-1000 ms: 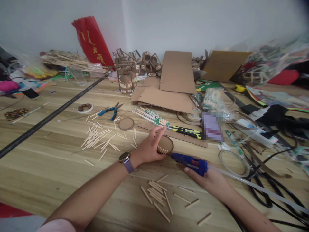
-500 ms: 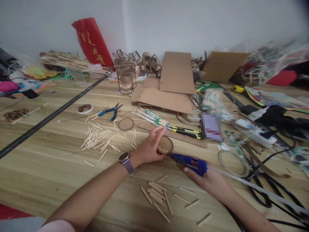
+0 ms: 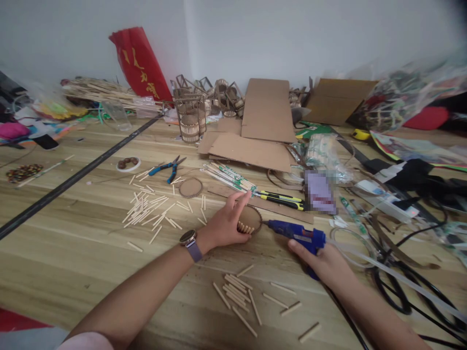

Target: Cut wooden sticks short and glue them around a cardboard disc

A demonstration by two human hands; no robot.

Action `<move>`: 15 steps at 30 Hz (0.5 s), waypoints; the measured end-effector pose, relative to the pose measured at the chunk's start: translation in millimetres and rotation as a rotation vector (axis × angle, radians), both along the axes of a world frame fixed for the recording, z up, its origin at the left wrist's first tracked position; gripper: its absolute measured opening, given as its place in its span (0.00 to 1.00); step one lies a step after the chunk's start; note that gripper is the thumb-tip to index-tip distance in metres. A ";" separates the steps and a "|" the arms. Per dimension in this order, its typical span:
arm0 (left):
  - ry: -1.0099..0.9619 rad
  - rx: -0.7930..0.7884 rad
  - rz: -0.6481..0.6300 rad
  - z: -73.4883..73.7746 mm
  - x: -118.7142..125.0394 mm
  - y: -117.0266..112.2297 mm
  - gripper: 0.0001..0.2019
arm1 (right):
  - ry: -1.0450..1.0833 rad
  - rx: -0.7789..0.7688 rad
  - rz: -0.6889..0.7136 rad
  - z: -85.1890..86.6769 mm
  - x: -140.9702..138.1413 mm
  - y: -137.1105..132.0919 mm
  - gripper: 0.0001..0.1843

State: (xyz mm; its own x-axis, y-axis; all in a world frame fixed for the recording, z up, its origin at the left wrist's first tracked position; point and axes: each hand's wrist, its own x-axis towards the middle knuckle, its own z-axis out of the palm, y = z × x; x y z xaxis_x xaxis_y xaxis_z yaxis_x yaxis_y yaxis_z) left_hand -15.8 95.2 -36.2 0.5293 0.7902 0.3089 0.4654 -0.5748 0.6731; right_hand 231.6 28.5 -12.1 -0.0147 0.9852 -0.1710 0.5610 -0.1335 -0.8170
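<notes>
My left hand (image 3: 228, 221), with a watch on its wrist, grips the left side of a round cardboard disc (image 3: 254, 216). Short wooden sticks (image 3: 245, 227) stand in a row along the disc's near edge, by my thumb. My right hand (image 3: 324, 262) is wrapped round a blue hot glue gun (image 3: 297, 232), whose nozzle points left at the disc's right edge. I cannot tell whether the nozzle touches it. A long clear glue stick (image 3: 383, 272) runs out of the gun's back. Loose cut sticks (image 3: 235, 289) lie on the table in front of me.
More cut sticks (image 3: 144, 209) and a second disc (image 3: 190, 187) lie to the left, near blue pliers (image 3: 168, 169). Beyond my hands are a yellow-black cutter (image 3: 280, 198) and cardboard sheets (image 3: 251, 150). Black scissors (image 3: 397, 287) lie at right. Small stick baskets (image 3: 189, 129) stand behind.
My right hand has drawn the glue gun a little to the right and up, so its nozzle has moved from near the sticks to the disc's right edge. My left hand stays put.
</notes>
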 end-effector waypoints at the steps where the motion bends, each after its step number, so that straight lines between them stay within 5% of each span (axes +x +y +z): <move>1: 0.003 -0.004 0.000 0.4 0.1 -0.2 0.57 | 0.122 -0.075 -0.027 0.7 0.7 1.1 0.23; 5: 0.009 -0.003 0.003 1.1 0.3 -0.9 0.57 | 0.627 -0.335 -0.126 8.0 1.9 5.7 0.19; 8: 0.002 0.005 0.001 0.2 0.3 -0.6 0.57 | 0.786 -0.466 -0.176 12.9 5.3 8.7 0.18; 12: -0.004 0.013 -0.004 -0.6 0.0 0.3 0.58 | 0.618 -0.455 -0.112 8.6 12.4 13.7 0.19; 15: -0.006 0.020 -0.005 -0.4 0.0 0.1 0.58 | 0.136 -0.239 -0.001 3.9 15.0 16.7 0.19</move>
State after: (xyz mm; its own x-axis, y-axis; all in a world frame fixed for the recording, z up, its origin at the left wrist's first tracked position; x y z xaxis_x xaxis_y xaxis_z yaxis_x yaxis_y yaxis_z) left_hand -15.8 95.3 -36.6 0.5316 0.7810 0.3277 0.4585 -0.5907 0.6640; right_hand 246.6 45.2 -8.2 -0.0531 0.9169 -0.3955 0.4479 -0.3321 -0.8301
